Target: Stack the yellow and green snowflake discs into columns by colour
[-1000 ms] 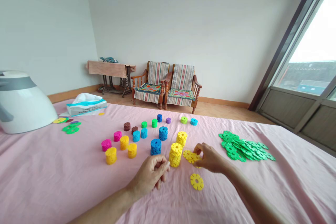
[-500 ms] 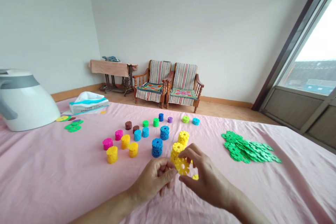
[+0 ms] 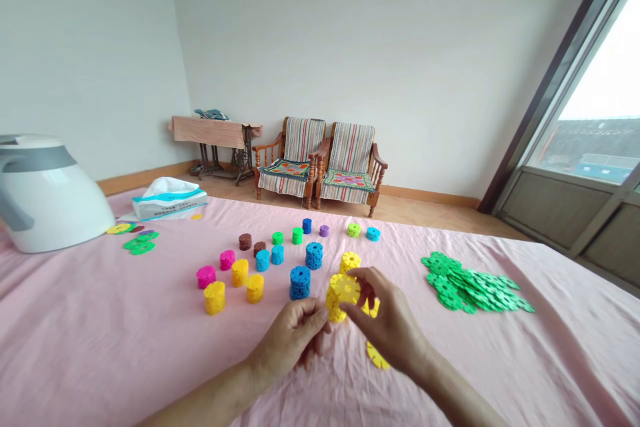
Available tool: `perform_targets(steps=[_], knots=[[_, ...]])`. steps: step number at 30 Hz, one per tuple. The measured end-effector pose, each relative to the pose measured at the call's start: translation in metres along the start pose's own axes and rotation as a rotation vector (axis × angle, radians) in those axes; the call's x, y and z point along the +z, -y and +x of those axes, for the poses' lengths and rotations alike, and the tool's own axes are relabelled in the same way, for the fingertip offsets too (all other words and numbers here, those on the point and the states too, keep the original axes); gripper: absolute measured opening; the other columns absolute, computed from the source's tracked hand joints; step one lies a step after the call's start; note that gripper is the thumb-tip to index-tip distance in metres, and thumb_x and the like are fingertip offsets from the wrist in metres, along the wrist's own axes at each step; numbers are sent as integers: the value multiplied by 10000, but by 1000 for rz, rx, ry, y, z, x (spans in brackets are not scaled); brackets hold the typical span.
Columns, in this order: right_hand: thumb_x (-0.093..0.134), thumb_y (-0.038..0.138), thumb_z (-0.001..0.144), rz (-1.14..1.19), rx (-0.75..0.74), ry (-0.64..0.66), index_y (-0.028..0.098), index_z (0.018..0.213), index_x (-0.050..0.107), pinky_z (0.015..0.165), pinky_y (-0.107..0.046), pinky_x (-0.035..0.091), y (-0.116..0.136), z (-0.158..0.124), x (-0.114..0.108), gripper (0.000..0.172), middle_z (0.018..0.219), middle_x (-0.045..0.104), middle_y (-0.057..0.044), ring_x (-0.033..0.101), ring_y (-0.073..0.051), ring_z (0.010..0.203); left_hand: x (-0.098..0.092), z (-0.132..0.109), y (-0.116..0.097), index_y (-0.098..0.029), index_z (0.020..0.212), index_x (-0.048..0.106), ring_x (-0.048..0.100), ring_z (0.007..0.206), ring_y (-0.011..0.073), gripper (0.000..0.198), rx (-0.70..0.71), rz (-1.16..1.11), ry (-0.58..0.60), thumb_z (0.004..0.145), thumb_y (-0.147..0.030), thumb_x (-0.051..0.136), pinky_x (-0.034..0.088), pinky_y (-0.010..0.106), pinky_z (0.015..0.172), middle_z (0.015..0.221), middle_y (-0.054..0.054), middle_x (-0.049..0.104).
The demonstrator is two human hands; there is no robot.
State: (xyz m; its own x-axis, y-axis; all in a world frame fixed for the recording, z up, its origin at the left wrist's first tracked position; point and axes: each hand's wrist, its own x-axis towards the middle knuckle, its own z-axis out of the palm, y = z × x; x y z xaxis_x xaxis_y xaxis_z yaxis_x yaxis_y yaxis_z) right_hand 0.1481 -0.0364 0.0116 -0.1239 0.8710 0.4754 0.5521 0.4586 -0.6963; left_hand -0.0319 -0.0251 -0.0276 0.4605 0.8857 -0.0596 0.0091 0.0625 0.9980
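Pink bedsheet is spread wrinkled across the surface, and small stacks of slotted plastic discs are set out on it, sorted by colour. A yellow disc is pinched between the thumb and fingers of the right hand and is pressed at a tilt against a yellow stack, which is partly hidden by it. The left hand is held half curled just beside that stack; nothing is seen in it, and whether the stack is touched cannot be told. A loose yellow piece is lying partly under the right hand. A blue stack stands near the left hand, and a heap of green discs is spread further right. At the sheet's far left, a white appliance and a tissue box are placed. Against the far wall, a treadle sewing table and two wooden armchairs with striped covers are standing, and a large window fills the right side.
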Motion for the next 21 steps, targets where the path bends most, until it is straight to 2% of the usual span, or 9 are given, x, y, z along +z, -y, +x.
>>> perform_targets(steps=[2, 4, 9, 14, 21], knots=[[625, 246, 754, -12, 75, -88, 174, 1019, 548, 561, -269, 445, -16, 16, -4, 286, 787, 550, -4, 532, -125, 609, 0, 2, 3, -150, 730, 516, 386, 320, 31, 475, -8, 30, -31, 792, -622, 518, 269, 127, 317, 492, -49, 522], [637, 284, 734, -59, 100, -149, 160, 995, 570, 604, -294, 461, -36, 32, -6, 296, 807, 554, -18, 546, -138, 639, -1, 3, 5, -152, 726, 511, 391, 317, 32, 495, -16, 55, -36, 768, -645, 524, 268, 128, 313, 495, -48, 529], [649, 369, 700, -67, 164, -187, 151, 943, 616, 658, -338, 495, -74, 57, 5, 328, 923, 573, -69, 592, -180, 739, -2, 2, 4, -152, 734, 512, 401, 308, 38, 532, -21, 85, -16, 722, -684, 533, 251, 131, 294, 501, -37, 548], [655, 397, 685, -53, 172, -156, 164, 923, 635, 659, -346, 511, -84, 62, 15, 333, 945, 585, -83, 611, -201, 769, -2, 2, 6, -151, 735, 512, 404, 309, 34, 521, -5, 93, 5, 738, -672, 526, 249, 128, 295, 511, -34, 555], [661, 396, 679, -49, 183, -142, 160, 904, 645, 648, -343, 514, -88, 59, 16, 326, 948, 585, -90, 619, -201, 743, -2, 1, 3, -154, 728, 505, 400, 304, 34, 516, -3, 87, 20, 738, -670, 523, 235, 130, 289, 496, -40, 543]])
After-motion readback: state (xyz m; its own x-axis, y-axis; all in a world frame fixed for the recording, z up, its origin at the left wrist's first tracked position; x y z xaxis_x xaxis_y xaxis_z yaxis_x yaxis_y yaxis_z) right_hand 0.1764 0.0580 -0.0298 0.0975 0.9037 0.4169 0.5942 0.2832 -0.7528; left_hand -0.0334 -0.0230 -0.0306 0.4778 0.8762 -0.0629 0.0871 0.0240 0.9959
